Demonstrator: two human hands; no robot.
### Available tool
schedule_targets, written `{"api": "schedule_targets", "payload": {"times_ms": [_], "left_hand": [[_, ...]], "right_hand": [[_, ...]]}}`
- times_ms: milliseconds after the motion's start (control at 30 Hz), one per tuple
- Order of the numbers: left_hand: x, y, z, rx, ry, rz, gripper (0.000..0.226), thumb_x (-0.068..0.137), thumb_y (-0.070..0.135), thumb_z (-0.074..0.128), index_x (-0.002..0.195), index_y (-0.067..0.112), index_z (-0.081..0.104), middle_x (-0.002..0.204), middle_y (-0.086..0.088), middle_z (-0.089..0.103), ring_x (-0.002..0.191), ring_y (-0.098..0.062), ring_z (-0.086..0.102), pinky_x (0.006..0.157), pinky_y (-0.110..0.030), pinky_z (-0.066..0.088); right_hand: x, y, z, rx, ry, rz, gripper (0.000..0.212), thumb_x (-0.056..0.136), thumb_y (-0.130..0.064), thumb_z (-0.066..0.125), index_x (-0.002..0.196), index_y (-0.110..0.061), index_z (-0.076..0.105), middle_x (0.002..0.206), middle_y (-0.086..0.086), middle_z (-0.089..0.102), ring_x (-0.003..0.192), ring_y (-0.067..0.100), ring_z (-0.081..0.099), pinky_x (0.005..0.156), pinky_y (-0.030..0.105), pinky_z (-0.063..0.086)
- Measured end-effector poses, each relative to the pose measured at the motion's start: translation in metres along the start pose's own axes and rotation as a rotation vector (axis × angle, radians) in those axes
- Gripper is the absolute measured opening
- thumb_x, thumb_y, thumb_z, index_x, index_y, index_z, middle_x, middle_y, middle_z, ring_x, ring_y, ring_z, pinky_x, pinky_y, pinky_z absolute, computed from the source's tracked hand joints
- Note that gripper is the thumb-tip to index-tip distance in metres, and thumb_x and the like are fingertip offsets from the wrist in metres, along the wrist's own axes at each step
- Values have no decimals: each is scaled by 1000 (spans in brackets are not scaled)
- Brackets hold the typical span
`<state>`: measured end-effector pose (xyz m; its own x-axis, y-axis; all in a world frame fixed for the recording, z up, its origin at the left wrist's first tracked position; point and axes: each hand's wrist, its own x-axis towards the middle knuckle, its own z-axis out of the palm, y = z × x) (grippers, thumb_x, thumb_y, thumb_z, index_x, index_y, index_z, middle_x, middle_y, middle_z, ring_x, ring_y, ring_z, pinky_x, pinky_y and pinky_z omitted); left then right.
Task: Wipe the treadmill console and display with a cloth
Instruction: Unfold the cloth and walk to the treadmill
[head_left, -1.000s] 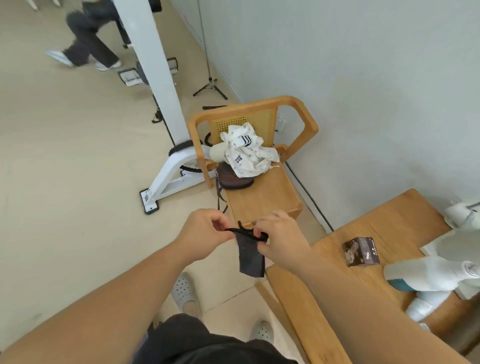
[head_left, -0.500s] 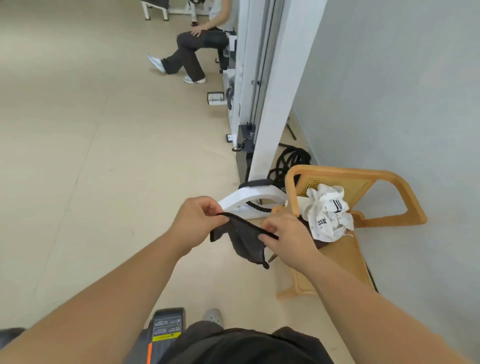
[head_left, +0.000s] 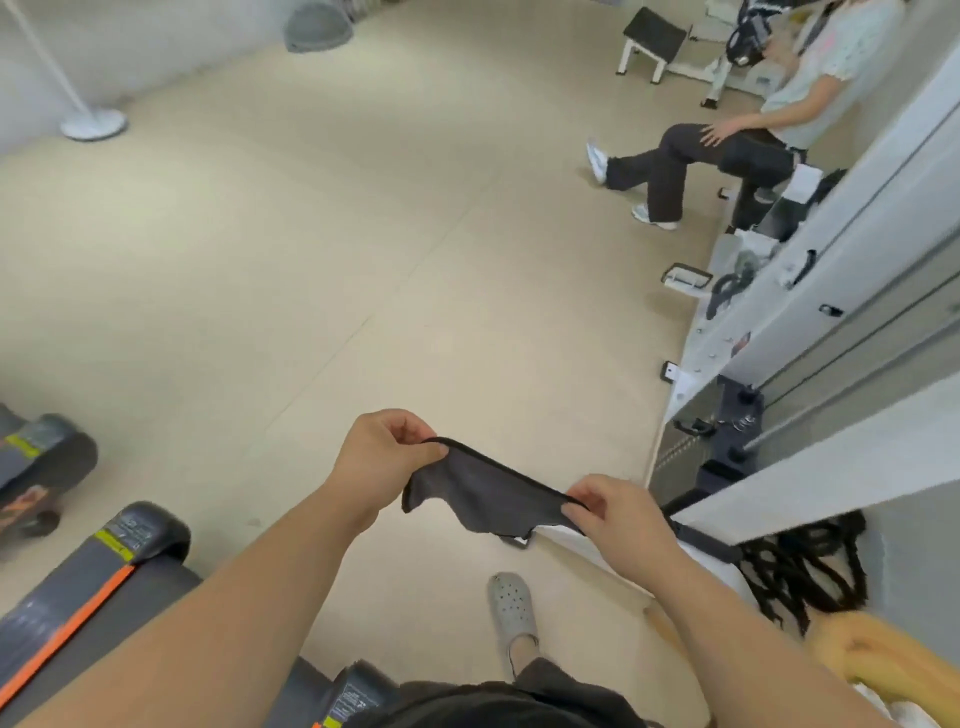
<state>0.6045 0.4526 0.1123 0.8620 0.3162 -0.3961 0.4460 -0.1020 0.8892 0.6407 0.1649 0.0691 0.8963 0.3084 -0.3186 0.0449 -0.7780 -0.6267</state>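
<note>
floor: big beige gym floor (head_left: 311, 270) fills most of the view, nothing on it in the middle

treadmill: dark grey treadmill deck with an orange stripe (head_left: 88, 587) sits at the near left, low in the view. Only the belt end and side rails show, the console and display aren't visible at all, so can't say which way they face

weight machine: white-framed cable machine (head_left: 831, 291) runs along the right side, a seated person (head_left: 727, 150) at its far end

cloth: small dark grey cloth with a stitched black edge (head_left: 483, 493) is stretched in the air between both hands, long axis running left-far to right-near, bottom edge hanging loose

left hand: left hand (head_left: 384, 457) pinches the far-left corner, fingers closed tight on the hem

right hand: right hand (head_left: 613, 514) pinches the near-right corner the same way, so both are holding the cloth and nothing else

where it's heading: treadmill lies to the left of the hands, so the left one is nearer. My guess is they're just opening the cloth out, and wiping hasn't started
</note>
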Motion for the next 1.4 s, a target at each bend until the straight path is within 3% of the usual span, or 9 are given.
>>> {"api": "schedule_targets", "payload": {"times_ms": [267, 567, 733, 867, 967, 1067, 1167, 1300, 1400], "left_hand": [[59, 12, -59, -88, 408, -130, 10, 79, 7, 78, 76, 10, 69, 55, 13, 62, 48, 0, 55, 52, -18, 44], [79, -14, -167, -308, 761, -185, 8, 82, 9, 78, 83, 7, 70, 73, -5, 65, 67, -17, 57, 68, -33, 47], [93, -45, -249, -466, 808, -209, 9, 82, 7, 76, 77, 10, 69, 73, -7, 66, 72, -22, 60, 72, -39, 48], [84, -56, -318, -498, 806, -225, 9, 84, 6, 75, 78, 10, 69, 66, -3, 66, 59, -16, 59, 59, -28, 47], [67, -66, -367, -551, 888, -226, 17, 84, 9, 75, 71, 17, 68, 66, -6, 66, 59, -21, 54, 58, -31, 42], [46, -77, -405, -642, 1012, -215, 24, 87, 7, 73, 68, 18, 64, 69, -8, 66, 66, -23, 55, 57, -29, 44], [29, -96, -429, -675, 1202, -224, 17, 88, 6, 73, 74, 13, 67, 72, -5, 68, 71, -19, 60, 68, -32, 45], [9, -126, -450, -738, 1490, -339, 9, 87, 8, 74, 79, 6, 71, 67, 3, 66, 59, -5, 58, 56, -13, 44], [-7, -144, -463, -790, 1647, -471, 9, 87, 11, 74, 83, 4, 70, 71, 1, 68, 65, -8, 61, 63, -19, 48]], "right_hand": [[177, -92, -28, 86, -176, -218, 20, 89, -13, 76, 79, -29, 72, 74, -13, 71, 68, -2, 62, 63, 17, 44], [273, -243, 36, 53, -409, -467, 15, 93, -15, 71, 82, -25, 73, 76, -16, 71, 72, 3, 63, 63, 13, 45], [310, -339, 95, -1, -492, -528, 14, 93, -11, 72, 83, -19, 74, 74, -6, 72, 64, 5, 64, 60, 15, 49], [325, -420, 143, -50, -535, -589, 15, 93, -13, 72, 81, -22, 74, 73, -8, 71, 68, 2, 63, 62, 13, 48], [327, -481, 183, -79, -618, -651, 14, 92, -14, 73, 82, -24, 75, 75, -8, 73, 70, 3, 66, 63, 14, 48], [325, -533, 228, -108, -716, -717, 14, 93, -17, 73, 82, -26, 75, 78, -12, 74, 73, 4, 66, 67, 16, 48], [323, -578, 286, -163, -825, -786, 13, 92, -18, 75, 81, -25, 75, 77, -12, 73, 73, 6, 65, 69, 22, 48], [313, -630, 377, -221, -969, -913, 15, 89, -17, 77, 77, -24, 74, 71, -7, 72, 69, 12, 64, 69, 31, 50], [298, -666, 439, -264, -1138, -1006, 17, 89, -14, 77, 76, -24, 74, 69, -4, 73, 65, 14, 65, 69, 36, 53]]}}
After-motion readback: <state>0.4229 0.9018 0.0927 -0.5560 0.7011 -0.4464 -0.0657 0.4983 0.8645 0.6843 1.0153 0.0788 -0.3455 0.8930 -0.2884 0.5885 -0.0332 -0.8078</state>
